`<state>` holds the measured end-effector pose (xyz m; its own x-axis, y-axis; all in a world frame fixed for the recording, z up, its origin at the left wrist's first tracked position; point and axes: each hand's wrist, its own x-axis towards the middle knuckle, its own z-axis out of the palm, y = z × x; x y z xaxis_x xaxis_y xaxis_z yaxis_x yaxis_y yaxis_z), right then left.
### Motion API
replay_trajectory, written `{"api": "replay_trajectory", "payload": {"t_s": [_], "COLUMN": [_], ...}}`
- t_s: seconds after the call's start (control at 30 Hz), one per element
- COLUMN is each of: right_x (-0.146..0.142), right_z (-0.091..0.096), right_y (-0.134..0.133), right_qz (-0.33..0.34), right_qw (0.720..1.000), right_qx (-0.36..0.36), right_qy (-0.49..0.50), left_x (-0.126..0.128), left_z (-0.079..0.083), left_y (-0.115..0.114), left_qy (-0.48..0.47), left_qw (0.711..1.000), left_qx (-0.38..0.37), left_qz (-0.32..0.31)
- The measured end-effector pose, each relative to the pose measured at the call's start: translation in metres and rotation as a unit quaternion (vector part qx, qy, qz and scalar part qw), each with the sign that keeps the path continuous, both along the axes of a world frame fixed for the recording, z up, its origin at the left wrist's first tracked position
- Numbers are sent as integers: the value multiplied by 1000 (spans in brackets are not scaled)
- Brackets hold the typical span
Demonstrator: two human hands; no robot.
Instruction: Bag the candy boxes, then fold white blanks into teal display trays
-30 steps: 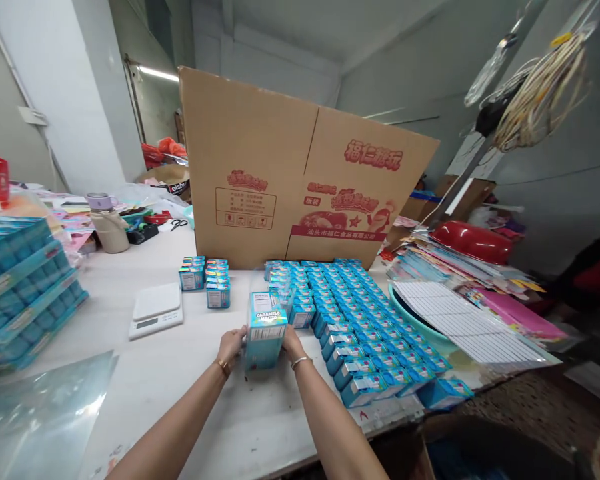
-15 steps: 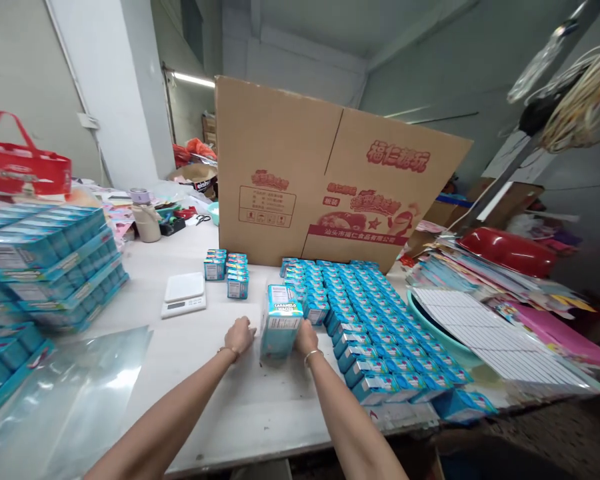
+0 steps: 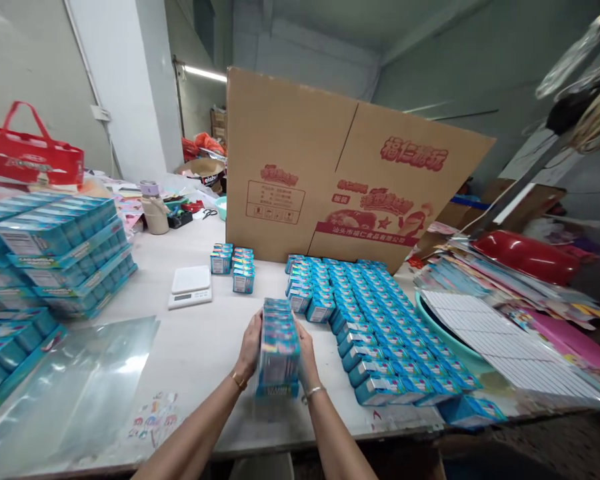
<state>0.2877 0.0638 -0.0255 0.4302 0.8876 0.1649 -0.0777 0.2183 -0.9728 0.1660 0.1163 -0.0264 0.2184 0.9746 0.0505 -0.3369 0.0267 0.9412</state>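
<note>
My left hand and my right hand press from either side on a row of small blue boxes, motion-blurred, held just above the white table near its front edge. Both hands are closed against the row. To the right lies a large field of the same blue boxes in rows. A smaller cluster of blue boxes stands beyond my hands, beside a white scale.
A big cardboard carton stands open at the back. Stacked trays of blue boxes fill the left. A clear plastic sheet lies front left. Sticker sheets over a teal basin, a red bag and a jug surround the area.
The stack stood upright between my hands; now it is tipped lengthwise into a row and pulled nearer the table's front edge, with my left hand back on it. The view shifted left.
</note>
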Motion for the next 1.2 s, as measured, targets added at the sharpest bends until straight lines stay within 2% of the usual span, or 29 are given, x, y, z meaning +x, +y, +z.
{"api": "replay_trajectory", "payload": {"t_s": [0.1, 0.23, 0.33, 0.47, 0.67, 0.8, 0.97, 1.07, 1.2], "right_x": [-19, -19, -5, 7, 4, 6, 7, 9, 25], "right_z": [-17, -37, -38, -34, -43, -45, -43, -43, -38], "right_y": [-13, -8, 16, 52, 63, 62, 60, 63, 55], "right_qz": [-1, -43, -70, 2, -8, -4, -24, -25, -86], "right_qw": [997, 994, 991, 992, 990, 991, 994, 994, 990], "right_qx": [7, -14, -12, -30, -66, -99, -87, -85, -65], "right_qy": [74, 99, 110, 122, 123, 89, 68, 62, 91], "left_x": [-12, -16, -6, 9, 13, 10, 6, 5, -7], "left_z": [-16, -33, -35, -36, -46, -43, -37, -36, -31], "left_y": [-12, -4, 21, 48, 51, 49, 44, 47, 55], "left_qy": [12, 25, 12, 17, 35, 66, 120, 138, 132], "left_qw": [996, 999, 999, 998, 995, 995, 984, 981, 977], "left_qx": [72, 43, -2, -51, -46, -40, 10, 40, 37], "left_qz": [45, 23, 48, 29, 76, 71, 127, 132, 162]}}
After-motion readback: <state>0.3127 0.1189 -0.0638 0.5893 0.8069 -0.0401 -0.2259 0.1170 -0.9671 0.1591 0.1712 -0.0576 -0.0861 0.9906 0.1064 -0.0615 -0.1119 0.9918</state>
